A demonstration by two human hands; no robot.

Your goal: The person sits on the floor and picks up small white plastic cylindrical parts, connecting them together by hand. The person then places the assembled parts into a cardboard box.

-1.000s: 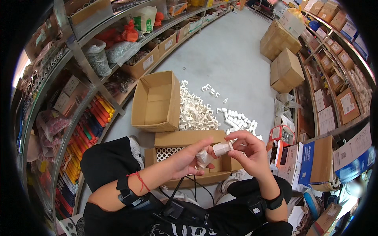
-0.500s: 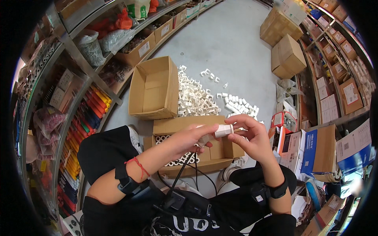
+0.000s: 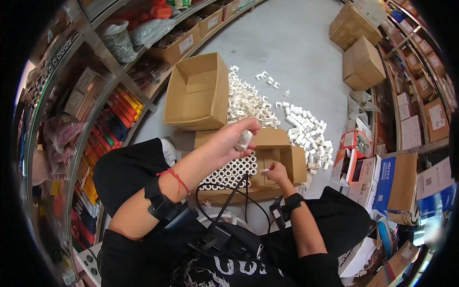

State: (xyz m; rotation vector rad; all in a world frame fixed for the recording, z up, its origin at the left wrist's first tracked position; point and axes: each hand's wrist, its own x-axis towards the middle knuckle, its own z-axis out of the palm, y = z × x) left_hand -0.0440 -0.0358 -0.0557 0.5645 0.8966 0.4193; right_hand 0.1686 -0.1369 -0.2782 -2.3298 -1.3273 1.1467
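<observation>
My left hand [image 3: 230, 140] is raised over the near cardboard box [image 3: 287, 149] and closed around a short white plastic tube fitting [image 3: 244, 140]. My right hand [image 3: 274, 172] reaches down inside that box, fingers pinched on a small white piece beside the rows of white tube fittings [image 3: 230, 173] packed upright in its left part. Past the box, loose white fittings [image 3: 306, 129] and white clips [image 3: 244, 100] lie heaped on the grey floor.
An empty open cardboard box [image 3: 196, 93] sits beyond the near one. Shelving with boxes and bagged goods [image 3: 119, 43] runs along the left. Closed cartons [image 3: 363, 64] and small colourful boxes [image 3: 356, 153] stand at the right. A black cable hangs from my chest.
My hands were together at chest height on one white fitting. They have parted: the right hand went down into the box, the left stays up with a fitting.
</observation>
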